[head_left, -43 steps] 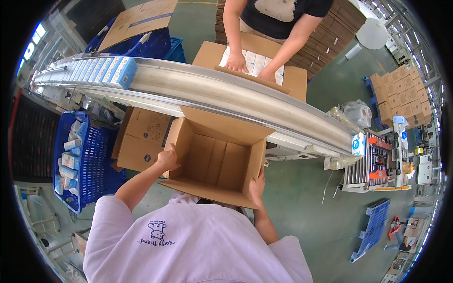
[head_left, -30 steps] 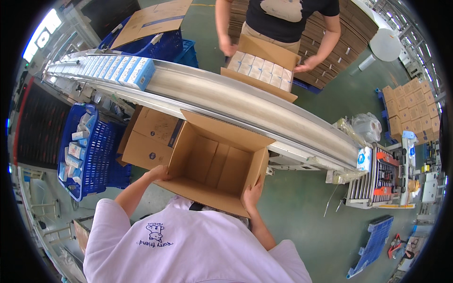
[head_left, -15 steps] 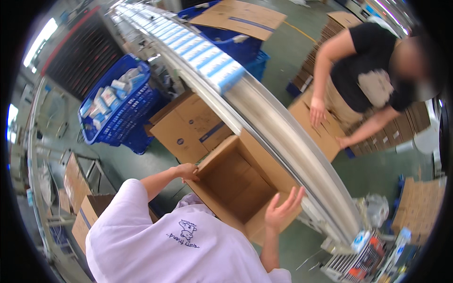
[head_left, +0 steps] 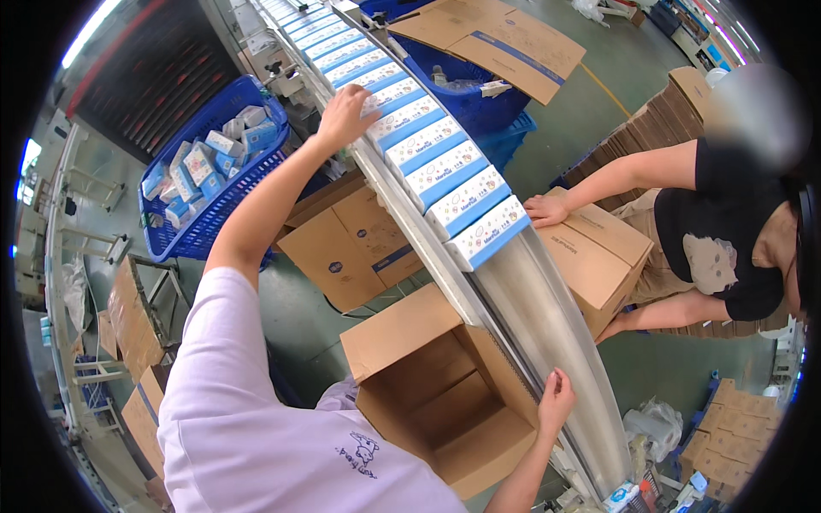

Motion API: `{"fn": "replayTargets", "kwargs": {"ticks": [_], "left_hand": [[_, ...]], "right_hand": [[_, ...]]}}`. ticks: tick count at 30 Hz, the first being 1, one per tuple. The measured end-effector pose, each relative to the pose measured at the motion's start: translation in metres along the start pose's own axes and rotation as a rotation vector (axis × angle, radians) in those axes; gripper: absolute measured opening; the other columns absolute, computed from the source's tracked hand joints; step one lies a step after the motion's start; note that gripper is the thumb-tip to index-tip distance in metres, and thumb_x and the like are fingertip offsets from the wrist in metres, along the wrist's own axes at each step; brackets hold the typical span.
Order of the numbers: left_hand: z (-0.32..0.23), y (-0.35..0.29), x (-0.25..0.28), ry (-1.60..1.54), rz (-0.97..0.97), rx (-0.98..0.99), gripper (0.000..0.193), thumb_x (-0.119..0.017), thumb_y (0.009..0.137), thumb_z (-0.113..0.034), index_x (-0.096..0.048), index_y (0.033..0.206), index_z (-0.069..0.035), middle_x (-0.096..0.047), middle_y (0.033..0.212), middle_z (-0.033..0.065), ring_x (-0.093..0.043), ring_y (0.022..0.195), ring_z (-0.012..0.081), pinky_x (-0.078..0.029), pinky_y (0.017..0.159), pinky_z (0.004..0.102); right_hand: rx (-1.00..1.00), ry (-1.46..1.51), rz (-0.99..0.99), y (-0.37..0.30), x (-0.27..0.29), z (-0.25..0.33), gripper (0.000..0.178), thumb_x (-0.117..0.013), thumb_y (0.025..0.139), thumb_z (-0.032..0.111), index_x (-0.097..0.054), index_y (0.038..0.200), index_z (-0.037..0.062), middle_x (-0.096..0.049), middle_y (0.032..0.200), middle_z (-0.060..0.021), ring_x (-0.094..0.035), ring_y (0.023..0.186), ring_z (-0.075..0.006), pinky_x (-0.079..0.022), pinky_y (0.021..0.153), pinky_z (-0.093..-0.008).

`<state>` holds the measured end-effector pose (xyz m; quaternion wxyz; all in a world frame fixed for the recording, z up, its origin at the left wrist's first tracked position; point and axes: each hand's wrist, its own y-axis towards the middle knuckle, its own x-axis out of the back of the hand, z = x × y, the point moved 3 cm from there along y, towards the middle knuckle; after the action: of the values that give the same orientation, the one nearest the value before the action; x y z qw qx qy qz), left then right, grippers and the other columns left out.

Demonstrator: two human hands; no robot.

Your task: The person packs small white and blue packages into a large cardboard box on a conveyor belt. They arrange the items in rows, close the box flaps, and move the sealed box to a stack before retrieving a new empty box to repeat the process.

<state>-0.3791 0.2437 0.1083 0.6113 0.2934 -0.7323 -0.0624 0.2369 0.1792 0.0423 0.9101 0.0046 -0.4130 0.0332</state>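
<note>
A row of white and light-blue tissue packs (head_left: 445, 175) lies side by side on the conveyor belt (head_left: 552, 321). My left hand (head_left: 349, 117) reaches far up the belt, fingers stretched out at the near ends of the packs; whether it presses on one I cannot make out. Below, my right hand (head_left: 556, 402) hovers at the belt's near edge, loosely curled and holding nothing. An open, bare-inside cardboard box (head_left: 402, 346) tilts between my body and the conveyor, its flaps folded outward. Neither hand touches the box.
Across the conveyor a co-worker handles a brown carton (head_left: 594, 248). Loose packs fill a blue basket (head_left: 214, 209) at the left. Another carton (head_left: 351, 239) stands under the belt, and a cardboard sheet (head_left: 505, 47) lies over a blue bin at the back.
My left hand has let go of the box and moved up the belt to the packs. My right hand has come nearer the belt, fingers more curled. The pack row has advanced toward me.
</note>
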Motion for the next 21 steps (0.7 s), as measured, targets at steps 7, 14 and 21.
{"fn": "replayTargets", "kwargs": {"ticks": [7, 14, 21], "left_hand": [[0.032, 0.072, -0.055, 0.158, 0.239, 0.243, 0.096, -0.047, 0.067, -0.078, -0.047, 0.119, 0.002, -0.055, 0.111, 0.0183, -0.056, 0.101, 0.0294, -0.047, 0.083, 0.0364], [0.01, 0.075, -0.062, 0.24, -0.241, -0.199, 0.066, -0.048, 0.081, -0.059, -0.053, 0.11, 0.0, -0.062, 0.091, 0.0114, -0.059, 0.087, 0.0289, -0.047, 0.075, 0.0382], [-0.027, 0.065, -0.081, 0.052, 0.619, 0.198, 0.097, -0.049, 0.06, -0.082, -0.057, 0.101, 0.005, -0.064, 0.088, 0.0187, -0.064, 0.083, 0.0294, -0.049, 0.074, 0.036]], "right_hand": [[-0.082, -0.101, 0.039, 0.004, -0.018, 0.025, 0.023, -0.056, 0.085, 0.016, -0.059, 0.1, -0.0015, -0.064, 0.082, -0.0145, -0.062, 0.072, -0.0225, -0.049, 0.068, -0.0318], [-0.125, -0.061, 0.124, 0.014, -0.043, 0.066, 0.025, -0.056, 0.085, 0.017, -0.058, 0.102, -0.0004, -0.064, 0.082, -0.0145, -0.062, 0.072, -0.0232, -0.049, 0.069, -0.0319], [-0.086, 0.044, 0.297, 0.037, -0.053, 0.102, 0.04, -0.048, 0.091, 0.03, -0.045, 0.125, 0.0095, -0.062, 0.096, -0.0175, -0.062, 0.085, -0.0257, -0.047, 0.075, -0.0328]]}}
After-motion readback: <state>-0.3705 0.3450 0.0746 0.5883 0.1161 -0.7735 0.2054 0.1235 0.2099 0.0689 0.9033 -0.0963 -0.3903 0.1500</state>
